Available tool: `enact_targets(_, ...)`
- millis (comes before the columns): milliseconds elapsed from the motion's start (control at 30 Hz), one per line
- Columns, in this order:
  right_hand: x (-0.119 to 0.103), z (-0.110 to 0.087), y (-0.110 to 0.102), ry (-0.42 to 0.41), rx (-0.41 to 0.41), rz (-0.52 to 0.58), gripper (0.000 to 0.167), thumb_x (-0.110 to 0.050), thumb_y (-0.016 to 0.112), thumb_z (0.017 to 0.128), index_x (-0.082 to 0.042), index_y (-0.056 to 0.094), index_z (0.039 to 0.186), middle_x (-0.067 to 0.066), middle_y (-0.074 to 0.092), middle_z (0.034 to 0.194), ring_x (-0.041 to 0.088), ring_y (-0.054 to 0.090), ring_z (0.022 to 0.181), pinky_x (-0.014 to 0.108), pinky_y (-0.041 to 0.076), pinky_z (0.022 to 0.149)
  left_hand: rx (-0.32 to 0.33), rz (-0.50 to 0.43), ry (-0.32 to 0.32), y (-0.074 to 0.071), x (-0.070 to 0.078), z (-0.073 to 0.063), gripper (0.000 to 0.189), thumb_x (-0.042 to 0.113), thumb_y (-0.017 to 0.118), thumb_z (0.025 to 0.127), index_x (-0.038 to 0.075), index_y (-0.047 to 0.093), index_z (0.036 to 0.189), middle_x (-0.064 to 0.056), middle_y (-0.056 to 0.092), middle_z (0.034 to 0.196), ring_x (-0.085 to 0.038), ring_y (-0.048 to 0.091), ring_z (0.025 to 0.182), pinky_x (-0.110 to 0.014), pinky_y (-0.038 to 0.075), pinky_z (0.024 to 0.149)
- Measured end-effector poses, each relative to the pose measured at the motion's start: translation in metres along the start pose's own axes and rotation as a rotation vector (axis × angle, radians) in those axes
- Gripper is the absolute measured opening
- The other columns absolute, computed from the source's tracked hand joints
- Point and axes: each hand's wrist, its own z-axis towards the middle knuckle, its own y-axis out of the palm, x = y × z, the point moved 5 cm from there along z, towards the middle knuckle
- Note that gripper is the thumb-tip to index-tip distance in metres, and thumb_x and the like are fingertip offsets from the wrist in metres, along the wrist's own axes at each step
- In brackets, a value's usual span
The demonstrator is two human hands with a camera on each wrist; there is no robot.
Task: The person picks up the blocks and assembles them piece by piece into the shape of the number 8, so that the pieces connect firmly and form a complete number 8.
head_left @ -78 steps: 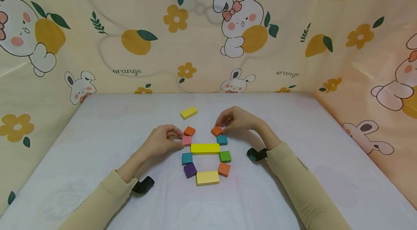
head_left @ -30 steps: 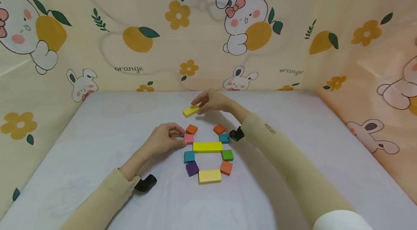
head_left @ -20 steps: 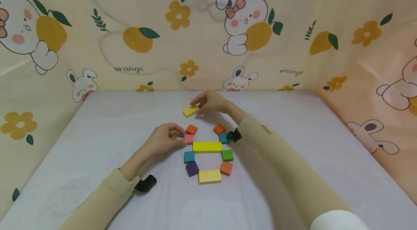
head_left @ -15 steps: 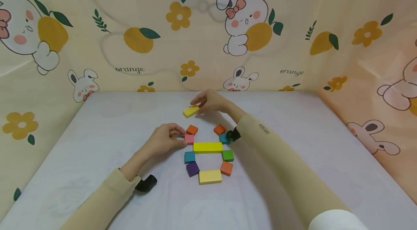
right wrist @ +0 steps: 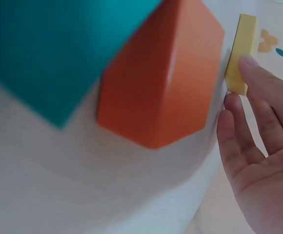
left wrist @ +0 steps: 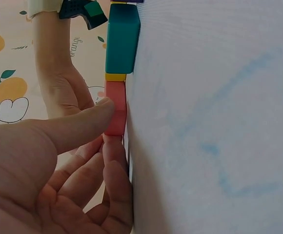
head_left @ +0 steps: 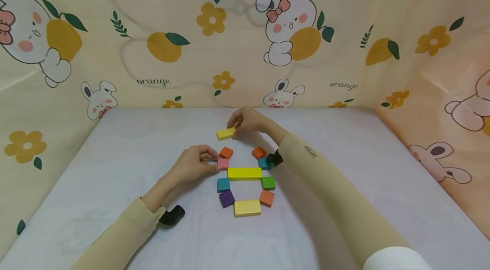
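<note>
My left hand (head_left: 191, 163) pinches the pink block (head_left: 223, 164) at the left of the block arrangement; in the left wrist view the thumb lies against that pink block (left wrist: 117, 124). At the far end, my right hand (head_left: 250, 121) pinches the right end of a yellow rectangular block (head_left: 225, 134) between thumb and fingers. That yellow block (right wrist: 242, 36) also shows in the right wrist view. Between it and the long yellow block (head_left: 245, 174) lie two orange blocks, one left (head_left: 226, 152) and one right (head_left: 258, 152). A teal block (head_left: 263, 163) is partly hidden by the right wrist camera.
Nearer the person, a blue block (head_left: 223, 185), a purple block (head_left: 227, 198), a pale yellow block (head_left: 247, 208), an orange block (head_left: 267, 198) and a green block (head_left: 268, 183) form a rounded outline. All sit on a white-covered table (head_left: 153, 244) before a patterned backdrop (head_left: 237, 49).
My right hand has left the right orange block and taken hold of the far yellow block, which has since turned to lie straighter and slightly nearer. The left hand stays on the pink block.
</note>
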Motion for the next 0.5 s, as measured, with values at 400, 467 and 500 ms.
enact_targets(400,-0.004,-0.008,-0.007,0.017,0.022,-0.088,0.028,-0.007,0.089,0.072,-0.008,0.074,0.096,0.002,0.071,0.091,0.020,0.064,0.086,0.027,0.052,0.081,0.002,0.013,0.017,-0.001,0.001,-0.001,0.032,0.023,0.084,0.081,0.012,0.069,0.107,-0.004,0.070,0.111,-0.021,0.063,0.090,-0.044,0.048,0.090)
enact_targets(467,-0.004,-0.011,-0.010,0.018,0.028,-0.077,0.028,-0.006,0.088,0.072,-0.009,0.074,0.096,0.001,0.070,0.092,0.020,0.064,0.087,0.027,0.053,0.081,0.004,0.013,0.013,-0.001,0.001,-0.001,0.033,0.023,0.084,0.081,0.012,0.069,0.107,-0.004,0.070,0.112,-0.020,0.063,0.090,-0.044,0.048,0.090)
enact_targets(500,-0.005,-0.013,-0.011,0.016,0.034,-0.066,0.028,-0.006,0.088,0.073,-0.008,0.074,0.096,0.002,0.070,0.092,0.020,0.064,0.087,0.027,0.053,0.081,0.005,0.011,0.010,-0.001,0.001,-0.001,0.032,0.023,0.084,0.081,0.012,0.069,0.107,-0.004,0.070,0.111,-0.020,0.063,0.091,-0.044,0.048,0.090)
